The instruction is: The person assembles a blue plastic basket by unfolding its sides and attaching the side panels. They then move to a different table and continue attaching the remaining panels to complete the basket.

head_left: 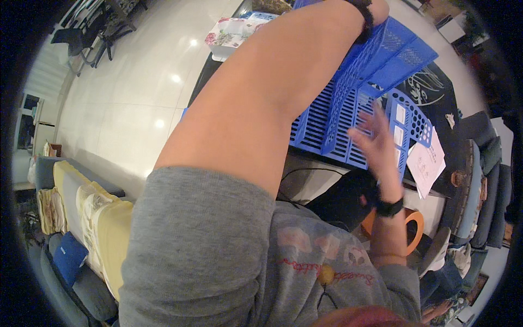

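Observation:
A blue plastic file rack (332, 128) with slotted sides and mesh dividers stands on the dark table in front of me. My left arm reaches across it to the far end, where my left hand (379, 10) is by the tall blue panels; its fingers are hidden. My right hand (375, 139) is raised at the rack's near right side, fingers apart and a little blurred, with nothing seen in it. Beside that hand is a blue panel with round holes (418, 122) and white labels. Whether my right hand touches the rack, I cannot tell.
White printed sheets (426, 163) lie on the black table (436, 90) to the right. A floral box (231, 37) sits at the far left. An orange curved object (415, 231) is under my right forearm. Sofas with cushions (71, 256) flank me, and a black cable (305, 170) hangs below.

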The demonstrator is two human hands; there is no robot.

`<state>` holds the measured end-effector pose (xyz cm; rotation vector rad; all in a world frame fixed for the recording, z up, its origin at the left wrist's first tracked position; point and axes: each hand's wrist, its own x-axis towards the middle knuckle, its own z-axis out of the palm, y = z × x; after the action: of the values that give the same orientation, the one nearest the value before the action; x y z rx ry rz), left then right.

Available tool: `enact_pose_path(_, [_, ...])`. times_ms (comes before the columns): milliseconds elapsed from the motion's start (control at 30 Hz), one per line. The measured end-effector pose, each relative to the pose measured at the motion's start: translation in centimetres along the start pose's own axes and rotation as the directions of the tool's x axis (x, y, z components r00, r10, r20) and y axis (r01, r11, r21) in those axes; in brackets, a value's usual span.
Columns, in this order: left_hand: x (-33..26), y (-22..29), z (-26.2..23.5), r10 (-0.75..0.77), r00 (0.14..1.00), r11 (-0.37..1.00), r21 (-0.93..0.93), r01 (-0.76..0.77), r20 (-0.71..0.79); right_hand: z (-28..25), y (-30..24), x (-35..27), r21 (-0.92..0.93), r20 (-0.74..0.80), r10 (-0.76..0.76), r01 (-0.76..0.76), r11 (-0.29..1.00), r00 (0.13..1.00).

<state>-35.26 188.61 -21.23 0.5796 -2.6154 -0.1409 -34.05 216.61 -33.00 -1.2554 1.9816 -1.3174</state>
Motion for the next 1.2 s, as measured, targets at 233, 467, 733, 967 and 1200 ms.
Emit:
enact_pose_path(233, [-0.1,0.5,-0.5,-0.012,1.0,1.0,0.013,0.011,0.025,7.5,5.5,-2.7,-0.497,-0.014,-0.148,0.121,0.859,0.989])
enact_pose_path(467, [0.1,0.3,0.1,-0.002,1.0,1.0,0.023,0.002,-0.014,7.6,6.5,-3.0,-0.497,-0.021,0.007,-0.017,0.868,1.0])
enact_pose_path(733, [0.2,0.2,0.3,0.1,0.995,0.993,0.069,-0.1,0.006,8.4,7.9,-3.4,-0.405,-0.058,-0.024,-0.001,0.914,0.998])
enact_pose_path(967, [-11.1,2.2,-5.5,0.324,0.92,0.939,-0.047,-0.341,-0.221,6.8,8.8,-1.9,-0.479,-0.114,-0.056,-0.006,0.878,0.992])
enact_pose_path(1200, [-32.3,8.1,7.5,0.176,0.963,0.925,-0.369,-0.091,0.202,6.9,10.0,-2.2,-0.374,-0.116,-0.074,0.026,0.927,0.99])
